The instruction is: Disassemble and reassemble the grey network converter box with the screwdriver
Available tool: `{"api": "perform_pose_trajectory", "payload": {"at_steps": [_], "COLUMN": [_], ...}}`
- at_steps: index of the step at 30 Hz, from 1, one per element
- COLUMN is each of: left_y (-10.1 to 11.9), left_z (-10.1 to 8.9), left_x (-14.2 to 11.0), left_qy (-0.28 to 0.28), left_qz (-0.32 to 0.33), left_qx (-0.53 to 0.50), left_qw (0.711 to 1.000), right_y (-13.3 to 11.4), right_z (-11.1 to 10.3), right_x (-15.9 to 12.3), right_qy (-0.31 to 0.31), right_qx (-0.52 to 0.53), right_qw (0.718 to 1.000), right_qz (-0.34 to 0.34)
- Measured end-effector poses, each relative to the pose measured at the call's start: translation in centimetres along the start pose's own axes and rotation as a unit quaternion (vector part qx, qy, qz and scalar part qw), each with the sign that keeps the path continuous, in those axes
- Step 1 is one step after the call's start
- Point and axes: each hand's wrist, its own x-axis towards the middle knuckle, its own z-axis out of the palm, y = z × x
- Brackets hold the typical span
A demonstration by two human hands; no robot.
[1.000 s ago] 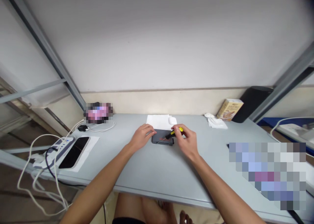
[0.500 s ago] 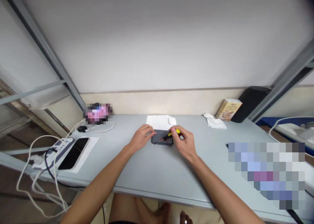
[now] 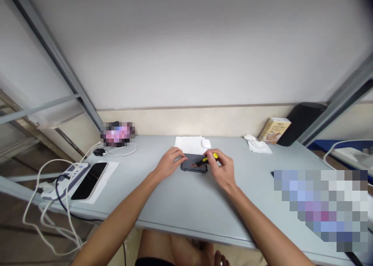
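Note:
A dark grey, flat box-like device (image 3: pixel 190 157) with a row of slots along its near edge lies on the desk in front of me. My left hand (image 3: pixel 171 162) grips its left side with thumb and bent fingers. In my right hand (image 3: pixel 223 168) is a screwdriver (image 3: pixel 206 160) with a yellow and black handle. It slants down to the left, with its tip over the device near the slots. Whether the tip touches the surface is too small to tell. Behind the device lie a white sheet of paper (image 3: pixel 188 143) and a small white rounded case (image 3: pixel 206 143).
On the grey desk (image 3: pixel 175 204), a phone (image 3: pixel 89 180) and a power strip (image 3: pixel 65 179) with looping cables are at the left. A black adapter (image 3: pixel 99 152) sits behind them. At the back right are crumpled tissue (image 3: pixel 258 145), a yellow box (image 3: pixel 274 131) and a black cylinder (image 3: pixel 303 122).
My view has shifted slightly, so everything appears a little further right. Both hands and the screwdriver have hardly moved relative to the grey device.

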Motion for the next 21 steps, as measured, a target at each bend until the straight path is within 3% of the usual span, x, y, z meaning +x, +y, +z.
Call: {"api": "perform_pose_trajectory", "payload": {"at_steps": [5,12,21], "left_y": [0.5,1.3,1.1], "left_z": [-0.1,-0.3,-0.4], "left_x": [0.2,0.4,0.3], "left_qy": [0.013,-0.009,-0.071], "left_qz": [-0.012,-0.126,-0.121], "left_qx": [-0.040,-0.164,-0.182], "left_qw": [0.999,0.978,0.973], "right_y": [0.3,0.8,1.7], "right_z": [0.0,-0.1,-0.2], "right_x": [0.3,1.6,2.0], "right_qy": [0.007,0.088,0.110], "right_qx": [0.064,0.173,0.203], "right_qw": [0.997,0.970,0.954], "right_qz": [0.044,0.148,0.193]}}
